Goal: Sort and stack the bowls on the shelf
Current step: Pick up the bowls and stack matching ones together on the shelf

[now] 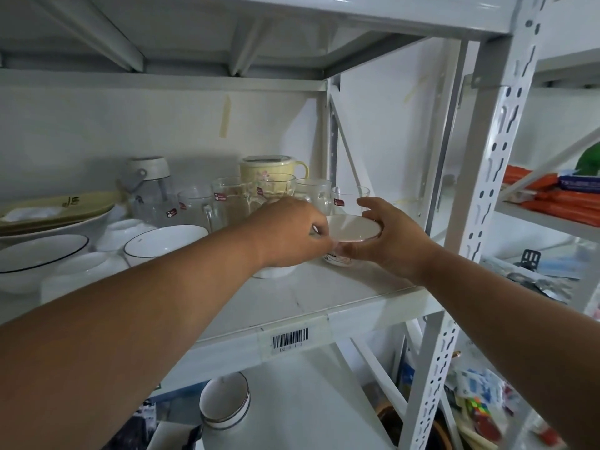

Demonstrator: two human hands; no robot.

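Currently both hands are on the small cream bowl (352, 228), which sits at the right end of the shelf board (341, 297), just in front of the clear glass mugs (276, 193).

Right hand (393, 241): fingers curled round the bowl's right and far rim, thumb under the near side. Left hand (292, 233): fingertips pinching the bowl's left rim, knuckles toward the camera.

The bowl tilts, mouth toward the camera. There's something patterned under it (337, 258), likely another small bowl; can't tell if they touch.

Key relation: the bowl is between the two hands, left hand to its left, right hand to its right and wrapping more of it. My read is that the right hand carries the load and the left only steadies.

The other bowls are all left of this one: a white bowl (274, 271) just beside it, mostly hidden by the left hand; a black-rimmed bowl (162, 240) further left; a larger black-rimmed one (35, 254) well left.

Judgement: if it stacks with like sizes, the move goes leftward across the left forearm, so the left hand should release first. Risk: clipping the mugs behind.
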